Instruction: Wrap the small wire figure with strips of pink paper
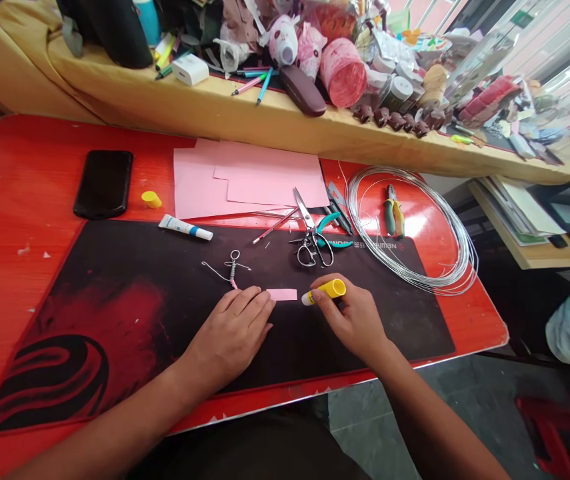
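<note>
Steadily press the pink strip (283, 295) down with your left hand (237, 325), laid flat, unclenched. Your right hand (357, 320) grips the glue stick (333, 289); stroke outward, lightly.

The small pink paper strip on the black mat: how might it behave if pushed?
The pink strip looks thin: probably light and floppy. Lying flat, it may slide or buckle; the left hand at one end could pin it.

We have the pink rectangular paper strip (285, 295) just below frame centre, silver metal wire coil (467, 257) centre-right, black rectangular phone (103, 185) upper left.
</note>
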Demonstrator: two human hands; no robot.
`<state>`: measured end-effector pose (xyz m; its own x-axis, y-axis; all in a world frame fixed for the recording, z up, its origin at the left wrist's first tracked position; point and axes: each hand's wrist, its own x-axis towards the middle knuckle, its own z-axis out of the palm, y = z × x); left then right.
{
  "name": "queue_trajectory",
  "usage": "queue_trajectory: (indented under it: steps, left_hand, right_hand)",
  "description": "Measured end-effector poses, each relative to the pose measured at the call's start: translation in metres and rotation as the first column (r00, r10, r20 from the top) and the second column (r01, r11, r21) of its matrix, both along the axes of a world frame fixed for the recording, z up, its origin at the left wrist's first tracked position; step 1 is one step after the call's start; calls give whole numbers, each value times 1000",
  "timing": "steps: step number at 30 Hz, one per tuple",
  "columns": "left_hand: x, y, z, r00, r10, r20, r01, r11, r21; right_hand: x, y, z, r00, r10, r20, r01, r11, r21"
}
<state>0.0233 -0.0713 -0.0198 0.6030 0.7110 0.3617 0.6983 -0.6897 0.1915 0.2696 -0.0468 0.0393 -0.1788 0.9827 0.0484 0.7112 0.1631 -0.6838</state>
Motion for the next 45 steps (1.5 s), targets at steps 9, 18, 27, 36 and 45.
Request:
queue_trajectory:
  steps: [9,18,27,36,45]
  left_hand:
    - [0,-1,-2,1000,2,-11,-1,1000,30]
    - [1,-1,-2,1000,10,-17,-9,999,37]
    - [1,-1,-2,1000,3,-21,-3,1000,31]
    - [2,-2,-1,1000,30,3,-30,1000,9]
    - [1,-2,-1,1000,5,3,-5,1000,22]
  right_hand:
    - [-34,13,-8,982,180,64,-179,984,-20]
    - [-40,19,-10,957,205,205,-196,979,-62]
    - [-25,17,-6,957,126,261,-119,992,-42]
    - [-4,6,4,992,7,122,-3,999,-32]
    - [-43,19,-2,984,167,56,-165,986,-37]
